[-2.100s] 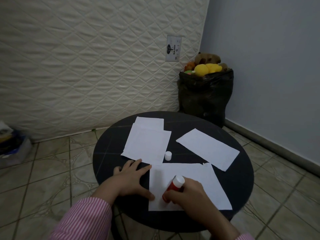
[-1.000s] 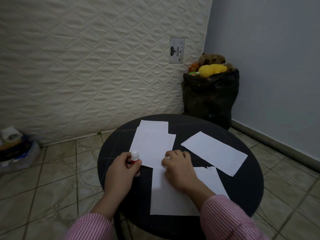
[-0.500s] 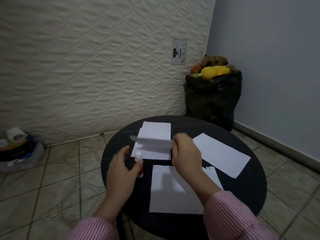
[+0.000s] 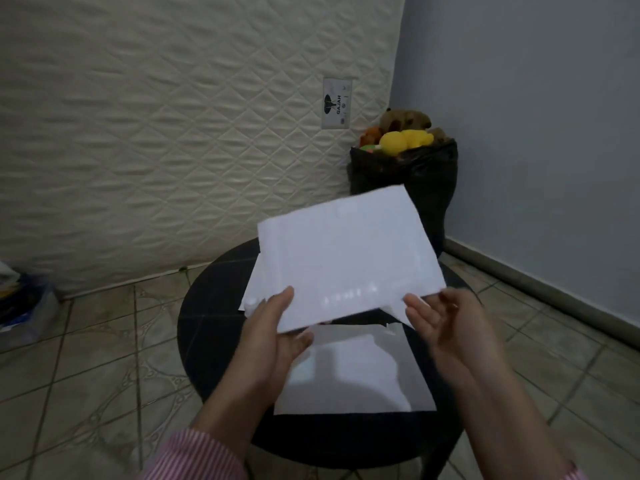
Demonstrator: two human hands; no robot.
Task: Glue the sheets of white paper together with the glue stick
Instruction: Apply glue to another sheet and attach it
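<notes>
Left hand [image 4: 266,327]: thumb on top of the raised sheet [image 4: 346,258], fingers under it, pinching its near-left corner. Right hand [image 4: 440,323]: fingers spread and relaxed, tips at the sheet's near-right edge; can't tell if they actually grip it. Sheet is held in the air, tilted, over the table [image 4: 207,327].

Paper count: three visible for sure. One raised, one flat sheet [image 4: 353,375] on the near part of the table under the hands, one more sheet [image 4: 254,289] poking out behind the raised one on the left. The raised sheet hides the table's far half, so more may be there. Glue stick: not visible from here.

Containers: one black bag [image 4: 415,181] in the corner, full to the top with soft toys, a yellow one [image 4: 405,140] and a brown one [image 4: 405,119] showing.

Table is round, black. Floor is beige patterned tile. A quilted mattress [image 4: 166,126] stands upright against the wall, one label [image 4: 336,102] on it. Right-hand wall is plain grey-blue. Clutter [image 4: 20,299] on the floor at far left, blurred.
</notes>
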